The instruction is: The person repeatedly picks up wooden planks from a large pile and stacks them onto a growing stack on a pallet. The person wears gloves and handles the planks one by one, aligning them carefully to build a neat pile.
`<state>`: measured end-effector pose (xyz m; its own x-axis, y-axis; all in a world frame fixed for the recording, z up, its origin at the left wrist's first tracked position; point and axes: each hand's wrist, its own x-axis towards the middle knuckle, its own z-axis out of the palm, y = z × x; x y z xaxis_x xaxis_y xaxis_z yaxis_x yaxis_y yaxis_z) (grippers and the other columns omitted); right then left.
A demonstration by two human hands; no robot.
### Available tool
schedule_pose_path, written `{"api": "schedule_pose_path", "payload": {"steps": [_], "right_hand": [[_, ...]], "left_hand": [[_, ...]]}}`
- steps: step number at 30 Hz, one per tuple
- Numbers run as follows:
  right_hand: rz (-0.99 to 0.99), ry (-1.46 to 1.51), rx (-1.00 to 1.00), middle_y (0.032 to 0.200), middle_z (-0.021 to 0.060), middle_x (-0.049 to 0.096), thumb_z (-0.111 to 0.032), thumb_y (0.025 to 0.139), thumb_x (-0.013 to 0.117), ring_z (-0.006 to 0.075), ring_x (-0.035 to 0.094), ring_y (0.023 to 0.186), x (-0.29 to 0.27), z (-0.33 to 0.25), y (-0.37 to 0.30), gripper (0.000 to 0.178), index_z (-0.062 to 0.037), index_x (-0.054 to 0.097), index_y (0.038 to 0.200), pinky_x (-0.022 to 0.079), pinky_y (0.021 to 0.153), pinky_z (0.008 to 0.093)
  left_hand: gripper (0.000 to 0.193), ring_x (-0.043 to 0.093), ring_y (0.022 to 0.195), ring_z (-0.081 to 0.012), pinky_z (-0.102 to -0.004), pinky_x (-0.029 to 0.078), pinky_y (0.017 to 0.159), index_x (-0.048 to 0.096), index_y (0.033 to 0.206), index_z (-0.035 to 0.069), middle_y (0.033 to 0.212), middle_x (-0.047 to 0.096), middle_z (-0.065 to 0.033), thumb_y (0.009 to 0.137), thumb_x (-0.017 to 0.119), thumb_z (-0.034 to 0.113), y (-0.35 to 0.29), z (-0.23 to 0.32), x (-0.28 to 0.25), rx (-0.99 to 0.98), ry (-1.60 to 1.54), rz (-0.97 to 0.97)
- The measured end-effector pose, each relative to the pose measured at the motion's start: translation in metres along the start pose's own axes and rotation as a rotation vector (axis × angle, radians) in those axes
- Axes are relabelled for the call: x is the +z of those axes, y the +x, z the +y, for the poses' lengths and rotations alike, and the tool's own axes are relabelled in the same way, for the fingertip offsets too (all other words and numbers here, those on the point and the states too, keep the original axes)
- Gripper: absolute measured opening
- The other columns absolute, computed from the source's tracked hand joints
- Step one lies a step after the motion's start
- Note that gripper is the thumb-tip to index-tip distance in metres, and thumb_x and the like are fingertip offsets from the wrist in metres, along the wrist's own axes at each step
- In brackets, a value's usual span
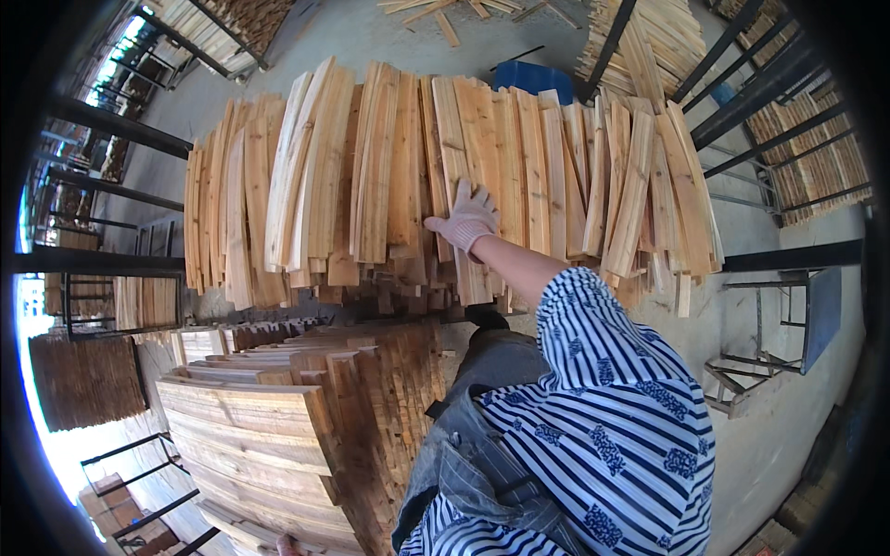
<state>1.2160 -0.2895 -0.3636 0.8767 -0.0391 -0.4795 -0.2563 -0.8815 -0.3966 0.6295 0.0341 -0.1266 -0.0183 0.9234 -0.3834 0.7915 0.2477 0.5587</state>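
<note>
My right hand [467, 222], in a pale knitted glove, lies on a long light wooden plank [451, 125] in the middle of a wide pile. Its fingers are spread, with the thumb out to the left. Planks of the pile [371, 176] lie side by side and overlap, their near ends uneven. At the bottom edge, a small part of my left hand [288, 545] shows by the boards of a second stack [246, 426]. The rest of that hand is outside the picture, so its grip is not visible.
Dark metal bars [120, 125] stick out on both sides of the pile. A blue container [535, 79] sits behind it. On the right stands a metal frame with a grey panel [821, 315]. Loose wood strips [447, 28] lie on the far floor, and more stacked wood [807, 157] surrounds the area.
</note>
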Motion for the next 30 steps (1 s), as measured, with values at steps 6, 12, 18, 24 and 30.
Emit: {"api": "schedule_pose_path", "payload": {"steps": [6,12,18,24,30], "right_hand": [[0.129,0.267,-0.102,0.153,0.0283,0.035,-0.046,0.082,0.071,0.0435,0.042,0.138,0.006,0.073,0.025,0.093,-0.0077,0.025,0.154,0.040,0.111,0.0445],[0.082,0.553,-0.142,0.128,0.0308,0.061,-0.046,0.079,0.075,0.0407,0.060,0.120,-0.018,0.122,-0.036,0.098,-0.0030,0.029,0.154,0.047,0.101,0.0403],[-0.050,0.655,-0.125,0.143,0.0307,0.050,-0.039,0.080,0.076,0.0369,0.051,0.133,0.008,0.187,-0.151,0.101,0.0012,0.023,0.156,0.041,0.108,0.0362],[0.077,0.429,-0.125,0.135,0.0289,0.057,-0.040,0.079,0.074,0.0408,0.058,0.123,0.010,0.266,-0.196,0.101,-0.0066,0.020,0.157,0.047,0.104,0.0412],[0.076,0.450,-0.148,0.137,0.0307,0.054,-0.041,0.081,0.073,0.0402,0.055,0.127,-0.041,0.241,-0.188,0.099,-0.0078,0.020,0.157,0.045,0.106,0.0415]], "left_hand": [[0.039,0.031,0.042,-0.0082,-0.0252,0.029,0.042,0.072,0.106,0.013,0.051,0.033,0.0048,0.096,0.062,0.050,-0.004,0.006,0.008,-0.001,0.006,-0.105],[0.031,0.033,0.043,-0.0086,-0.0241,0.029,0.044,0.073,0.099,0.015,0.054,0.039,0.0052,0.095,0.064,0.045,-0.009,0.012,0.001,0.091,-0.002,-0.120],[0.063,0.053,0.129,-0.0337,-0.0490,0.045,0.107,0.049,0.142,-0.001,0.136,0.059,-0.0196,0.098,0.054,0.044,0.075,-0.096,-0.058,0.902,0.274,-0.225],[0.061,0.059,0.122,-0.0335,-0.0481,0.049,0.106,0.048,0.141,-0.003,0.131,0.061,-0.0223,0.094,0.063,0.033,-0.003,-0.087,-0.002,0.705,-0.263,-0.005],[0.058,0.060,0.120,-0.0333,-0.0466,0.049,0.105,0.049,0.140,-0.003,0.129,0.062,-0.0230,0.094,0.065,0.028,-0.079,-0.022,0.019,0.888,-0.465,0.082]]}}
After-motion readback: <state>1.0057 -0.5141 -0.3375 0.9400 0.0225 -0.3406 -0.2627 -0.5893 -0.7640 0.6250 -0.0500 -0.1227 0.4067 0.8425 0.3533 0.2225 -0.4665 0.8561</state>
